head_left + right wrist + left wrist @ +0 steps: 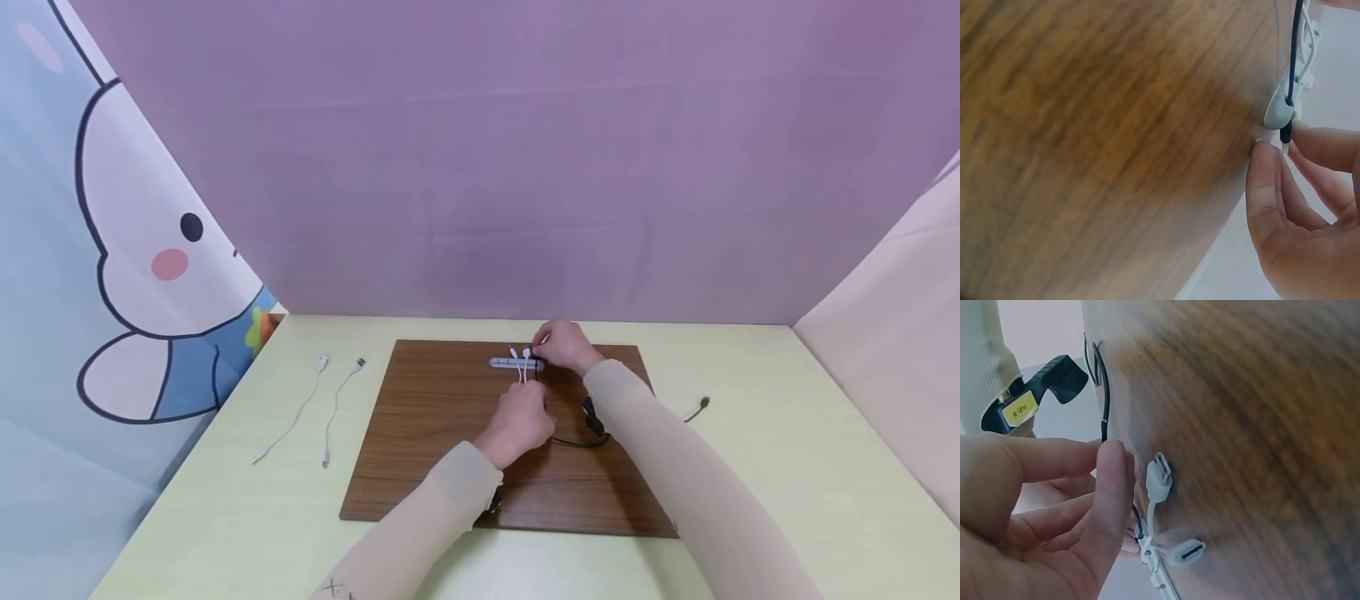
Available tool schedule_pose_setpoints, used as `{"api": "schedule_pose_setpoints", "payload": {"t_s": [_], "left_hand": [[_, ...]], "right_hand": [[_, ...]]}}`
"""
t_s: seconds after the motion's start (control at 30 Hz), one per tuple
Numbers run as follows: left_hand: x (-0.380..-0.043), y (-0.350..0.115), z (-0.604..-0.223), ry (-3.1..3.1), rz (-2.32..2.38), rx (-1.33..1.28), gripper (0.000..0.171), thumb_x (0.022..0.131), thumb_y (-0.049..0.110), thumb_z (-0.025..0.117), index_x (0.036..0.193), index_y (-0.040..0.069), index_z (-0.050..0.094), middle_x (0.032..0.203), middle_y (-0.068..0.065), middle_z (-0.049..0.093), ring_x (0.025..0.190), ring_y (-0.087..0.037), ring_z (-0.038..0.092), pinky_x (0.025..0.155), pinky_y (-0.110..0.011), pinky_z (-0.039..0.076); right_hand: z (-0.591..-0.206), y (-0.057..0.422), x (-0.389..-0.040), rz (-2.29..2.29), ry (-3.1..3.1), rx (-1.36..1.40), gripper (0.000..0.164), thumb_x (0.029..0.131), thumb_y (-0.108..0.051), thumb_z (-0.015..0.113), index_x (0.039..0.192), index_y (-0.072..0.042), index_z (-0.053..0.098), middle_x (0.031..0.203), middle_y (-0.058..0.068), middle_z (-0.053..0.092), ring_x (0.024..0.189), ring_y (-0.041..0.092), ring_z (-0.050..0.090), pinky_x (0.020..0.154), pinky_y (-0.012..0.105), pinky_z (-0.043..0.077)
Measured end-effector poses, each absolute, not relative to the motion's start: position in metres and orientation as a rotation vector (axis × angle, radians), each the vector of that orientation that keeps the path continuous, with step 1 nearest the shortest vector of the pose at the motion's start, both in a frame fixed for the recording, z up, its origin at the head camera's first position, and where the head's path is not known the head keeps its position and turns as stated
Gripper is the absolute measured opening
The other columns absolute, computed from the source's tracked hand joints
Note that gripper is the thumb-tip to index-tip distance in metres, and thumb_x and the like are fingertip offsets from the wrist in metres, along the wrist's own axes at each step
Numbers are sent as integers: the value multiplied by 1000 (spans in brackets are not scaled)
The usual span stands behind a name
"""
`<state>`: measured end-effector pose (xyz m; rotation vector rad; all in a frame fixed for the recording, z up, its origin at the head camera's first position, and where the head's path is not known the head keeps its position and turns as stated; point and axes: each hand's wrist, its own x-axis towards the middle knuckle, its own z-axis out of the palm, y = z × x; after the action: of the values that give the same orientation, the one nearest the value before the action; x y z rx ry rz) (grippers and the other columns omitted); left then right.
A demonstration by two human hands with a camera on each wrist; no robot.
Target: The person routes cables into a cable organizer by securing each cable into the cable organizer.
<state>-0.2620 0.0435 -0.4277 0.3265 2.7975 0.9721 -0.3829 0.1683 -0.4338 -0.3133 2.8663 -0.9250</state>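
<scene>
A grey cable holder (504, 363) lies near the far edge of the brown wooden board (427, 433). Two white cables (524, 372) pass through it, their small connectors (1159, 481) sticking out beyond. At the holder's right end sits a black cable (1295, 50), its plug (1285, 134) on the far side. My left hand (525, 417) pinches this black cable between thumb and finger on the near side. My right hand (566, 343) holds the black plug by its fingertips beside the holder. In the head view, the right fingers partly hide that plug.
Two more white cables, an outer one (300, 412) and an inner one (336, 408), lie on the pale table (225, 533) left of the board. The black cable's other plug (703, 403) rests to the right. A purple cloth (525, 183) hangs behind.
</scene>
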Motion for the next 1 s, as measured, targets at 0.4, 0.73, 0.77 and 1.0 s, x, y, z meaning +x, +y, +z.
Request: {"api": "schedule_pose_setpoints", "payload": {"t_s": [0.4, 0.73, 0.77, 1.0], "left_hand": [[-248, 34, -424, 2778, 964, 376, 13, 95, 12, 69, 88, 4, 62, 71, -7, 53, 52, -18, 51, 45, -28, 40], [-244, 16, -416, 2792, 1054, 432, 9, 99, 11, 63, 92, 4, 64, 65, -4, 59, 42, -13, 56, 43, -27, 45], [-245, 14, -416, 2806, 1050, 444, 10, 99, 11, 63, 92, 5, 65, 65, -4, 59, 43, -13, 56, 43, -27, 46], [-253, -5, -416, 2931, 980, 503, 9, 97, 9, 62, 89, 9, 66, 75, 1, 60, 58, -11, 56, 50, -26, 47]], "right_hand": [[-434, 170, -367, -1009, 2841, -323, 24, 95, -8, 66, 117, 3, 69, 108, 18, 70, 95, 29, 66, 83, 39, 54], [-429, 177, -356, -1001, 2850, -357, 22, 96, -9, 65, 115, 2, 69, 112, 19, 69, 99, 31, 65, 86, 43, 55], [-429, 177, -355, -998, 2853, -363, 22, 97, -9, 65, 115, 2, 69, 112, 19, 69, 100, 31, 65, 87, 43, 55], [-427, 177, -349, -1047, 2834, -399, 18, 97, -8, 64, 112, 1, 70, 109, 17, 70, 92, 27, 65, 81, 40, 55]]}}
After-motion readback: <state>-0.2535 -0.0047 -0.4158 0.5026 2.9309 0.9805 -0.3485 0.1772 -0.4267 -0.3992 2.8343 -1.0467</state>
